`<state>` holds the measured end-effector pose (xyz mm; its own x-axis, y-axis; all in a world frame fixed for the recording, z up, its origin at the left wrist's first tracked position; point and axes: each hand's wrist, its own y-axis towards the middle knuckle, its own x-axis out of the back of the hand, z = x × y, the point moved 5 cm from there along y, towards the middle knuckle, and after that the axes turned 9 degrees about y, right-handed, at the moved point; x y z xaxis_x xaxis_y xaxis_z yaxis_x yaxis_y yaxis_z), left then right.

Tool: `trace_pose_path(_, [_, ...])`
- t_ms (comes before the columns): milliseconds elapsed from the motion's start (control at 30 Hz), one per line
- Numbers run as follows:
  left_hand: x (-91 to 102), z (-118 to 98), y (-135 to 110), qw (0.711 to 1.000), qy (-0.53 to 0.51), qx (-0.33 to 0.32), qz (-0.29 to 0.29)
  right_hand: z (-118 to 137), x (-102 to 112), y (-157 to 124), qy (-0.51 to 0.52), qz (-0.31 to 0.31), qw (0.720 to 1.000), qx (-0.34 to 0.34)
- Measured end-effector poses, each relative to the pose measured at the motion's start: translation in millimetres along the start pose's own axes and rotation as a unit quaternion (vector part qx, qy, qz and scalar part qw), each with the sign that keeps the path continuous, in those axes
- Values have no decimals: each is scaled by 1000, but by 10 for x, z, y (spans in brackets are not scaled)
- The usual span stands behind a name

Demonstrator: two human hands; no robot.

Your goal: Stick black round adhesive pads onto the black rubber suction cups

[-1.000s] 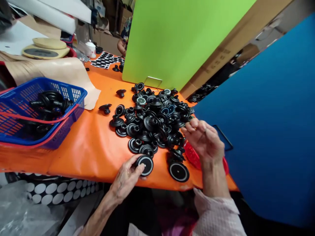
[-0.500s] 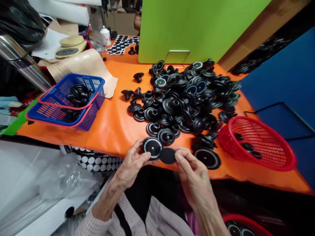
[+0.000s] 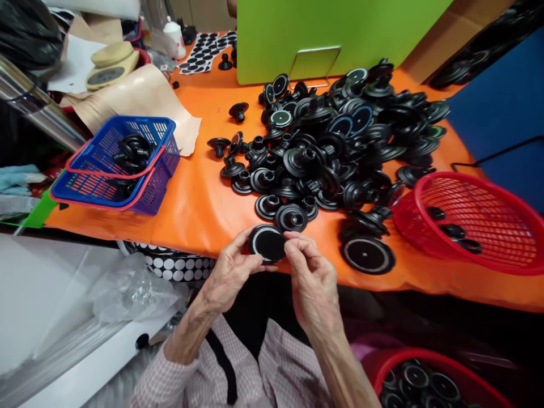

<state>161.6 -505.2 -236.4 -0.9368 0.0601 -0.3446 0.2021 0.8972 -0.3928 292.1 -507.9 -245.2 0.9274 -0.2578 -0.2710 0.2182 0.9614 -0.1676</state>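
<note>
My left hand [image 3: 232, 271] grips a round black rubber part [image 3: 267, 243] by its left rim at the near edge of the orange table [image 3: 199, 204]. My right hand [image 3: 310, 277] pinches a black disc pad against the face of that part; the pad covers most of the face. Both hands are closed on it. Just behind lies a big pile of the same black rubber parts [image 3: 335, 141]. One more part with a white ring [image 3: 368, 255] lies flat to the right of my hands.
A red mesh basket [image 3: 467, 221] with a few parts sits at the right. A blue basket [image 3: 119, 164] holding parts stands at the left. A green board [image 3: 331, 34] rises behind the pile. A sheet of dot pads [image 3: 170, 266] hangs under the table edge. Another red bin [image 3: 425, 379] is below.
My left hand lifted a part from the table edge. My right hand came back from the pile with a black disc and has now pressed it onto the part's face.
</note>
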Motion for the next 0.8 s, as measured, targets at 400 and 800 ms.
trace_pose_path(400, [10,15,2,1000,1,-17,5,-45,-50,-16,10,-7,1000,-4])
trace_pose_path(800, [30,11,14,1000,-13,-26,6,17,-105,-24,-88,-38,994,46])
